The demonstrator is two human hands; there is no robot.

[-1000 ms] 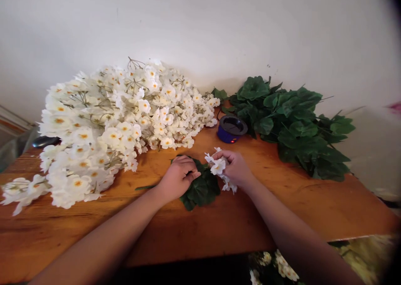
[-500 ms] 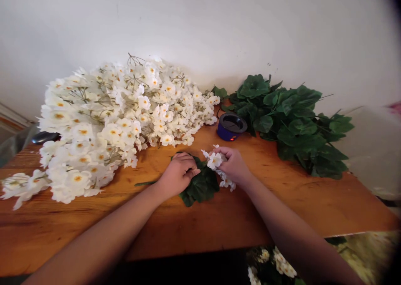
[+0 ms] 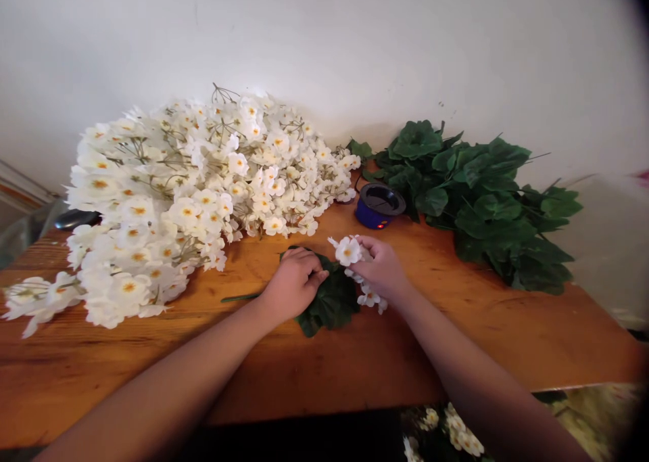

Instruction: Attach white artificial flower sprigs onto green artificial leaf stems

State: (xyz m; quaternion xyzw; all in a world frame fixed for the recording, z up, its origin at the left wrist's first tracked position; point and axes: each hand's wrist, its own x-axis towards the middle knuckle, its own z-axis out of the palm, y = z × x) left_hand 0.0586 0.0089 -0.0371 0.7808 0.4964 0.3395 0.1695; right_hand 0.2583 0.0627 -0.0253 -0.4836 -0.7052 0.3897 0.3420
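Near the middle of the table, my left hand (image 3: 294,283) is closed over a bunch of artificial green leaves (image 3: 332,303), whose stem (image 3: 239,298) sticks out to the left. My fingers hide the exact grip. Just to the right, my right hand (image 3: 379,267) pinches a sprig of white artificial flowers (image 3: 349,251) with yellow centres. Some of its blooms hang below my fingers, beside the leaves' right edge. Behind that hand stands a round blue pot with a black rim (image 3: 380,206) and a lit red light.
A large heap of white flowers (image 3: 193,198) covers the table's left and back. At the back right lies a pile of green leaf bunches (image 3: 476,191). A dark shiny object (image 3: 76,218) rests at the far left. More white flowers (image 3: 459,431) show below the wooden table's (image 3: 507,340) front edge.
The sprig in my right hand has turned a little, so one bloom now faces the camera. My left hand keeps its place on the leaves. The whole view has shifted slightly.
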